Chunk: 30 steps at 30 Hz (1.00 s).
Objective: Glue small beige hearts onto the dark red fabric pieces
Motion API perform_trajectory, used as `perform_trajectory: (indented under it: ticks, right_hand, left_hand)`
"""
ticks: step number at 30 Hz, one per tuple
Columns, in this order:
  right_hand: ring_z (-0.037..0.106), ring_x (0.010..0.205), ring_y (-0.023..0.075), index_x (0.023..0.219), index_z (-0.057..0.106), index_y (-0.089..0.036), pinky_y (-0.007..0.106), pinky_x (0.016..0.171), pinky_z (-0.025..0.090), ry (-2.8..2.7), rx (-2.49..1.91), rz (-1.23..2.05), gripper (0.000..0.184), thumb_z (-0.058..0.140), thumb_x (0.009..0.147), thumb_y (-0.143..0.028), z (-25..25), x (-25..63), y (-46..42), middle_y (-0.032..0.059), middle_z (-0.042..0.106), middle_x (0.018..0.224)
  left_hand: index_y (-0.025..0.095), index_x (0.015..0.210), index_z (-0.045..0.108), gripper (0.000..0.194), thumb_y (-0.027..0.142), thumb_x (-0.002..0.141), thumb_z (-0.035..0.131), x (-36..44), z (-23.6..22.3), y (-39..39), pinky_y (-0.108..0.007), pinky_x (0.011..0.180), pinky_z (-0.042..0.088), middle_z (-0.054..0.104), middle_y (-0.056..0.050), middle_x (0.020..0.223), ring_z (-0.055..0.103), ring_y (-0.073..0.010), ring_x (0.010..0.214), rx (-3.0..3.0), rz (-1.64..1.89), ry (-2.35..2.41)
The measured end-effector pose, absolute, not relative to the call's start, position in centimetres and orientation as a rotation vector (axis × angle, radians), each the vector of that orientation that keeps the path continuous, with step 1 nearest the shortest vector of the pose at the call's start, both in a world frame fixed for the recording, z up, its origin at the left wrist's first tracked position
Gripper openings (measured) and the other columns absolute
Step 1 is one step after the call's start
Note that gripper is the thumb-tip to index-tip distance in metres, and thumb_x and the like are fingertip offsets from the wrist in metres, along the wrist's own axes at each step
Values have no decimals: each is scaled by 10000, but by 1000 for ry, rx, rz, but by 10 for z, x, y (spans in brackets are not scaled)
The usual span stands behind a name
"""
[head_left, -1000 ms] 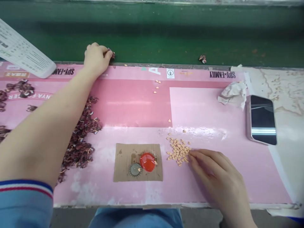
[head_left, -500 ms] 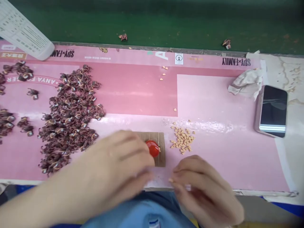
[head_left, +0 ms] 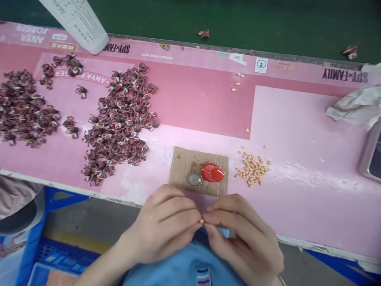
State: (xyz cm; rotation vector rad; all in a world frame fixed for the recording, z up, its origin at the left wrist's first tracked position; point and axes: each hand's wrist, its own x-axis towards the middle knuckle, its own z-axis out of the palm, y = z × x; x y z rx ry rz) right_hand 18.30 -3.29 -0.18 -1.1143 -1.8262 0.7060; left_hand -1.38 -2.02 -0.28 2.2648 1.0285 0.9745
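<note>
My left hand (head_left: 169, 224) and my right hand (head_left: 244, 232) meet fingertip to fingertip at the front edge of the table. Both are closed in a pinch around a small tan plastic piece (head_left: 201, 221) between them; its finer shape is too small to tell. Just beyond the fingers lies a brown cardboard piece (head_left: 181, 163). On it are a glossy red object (head_left: 212, 172) and a bottle cap (head_left: 195, 179) turned upward, with a tan bit inside. A loose pile of similar small tan pieces (head_left: 253, 170) sits to the right of the cardboard.
Dark brown-purple small figures lie in a large pile (head_left: 122, 119) and another pile (head_left: 26, 109) at left. A white tube (head_left: 80, 28) stands at the back left. Crumpled tissue (head_left: 357, 105) and a phone (head_left: 373, 153) lie at right. A green surface (head_left: 166, 20) runs behind.
My left hand has drawn back from the cardboard, uncovering the bottle cap. My right hand, with a tan piece in its fingers, has come together with it. The view has shifted left.
</note>
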Motion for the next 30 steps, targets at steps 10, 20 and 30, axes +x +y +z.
perform_trajectory:
  ticks: [10, 20, 30]
  right_hand:
    - [665, 659, 134, 901, 628, -225, 249, 573, 564, -1846, -1240, 565, 151, 642, 933, -79, -9, 190, -28, 12, 693, 791]
    - [594, 633, 102, 897, 636, -226, 246, 588, 536, -1811, -1426, 246, 151, 695, 932, -91, -32, 204, -11, 3, 703, 836]
    - [624, 644, 123, 892, 646, -238, 276, 594, 551, -1785, -1430, 258, 147, 696, 933, -106, -34, 203, -9, -2, 707, 823]
  left_hand:
    - [202, 1084, 682, 88, 191, 1027, 615, -46, -13, -24, -349, 838, 474, 747, -58, 939, 645, -211, 856, 2466, 867, 1408]
    - [252, 1035, 698, 53, 248, 983, 687, -93, -25, -12, -427, 878, 436, 718, -87, 1102, 688, -295, 999, 2335, 571, 1986]
    - [229, 997, 638, 109, 296, 967, 719, -95, -21, 3, -332, 711, 472, 725, -27, 887, 694, -238, 786, 2421, 580, 2006]
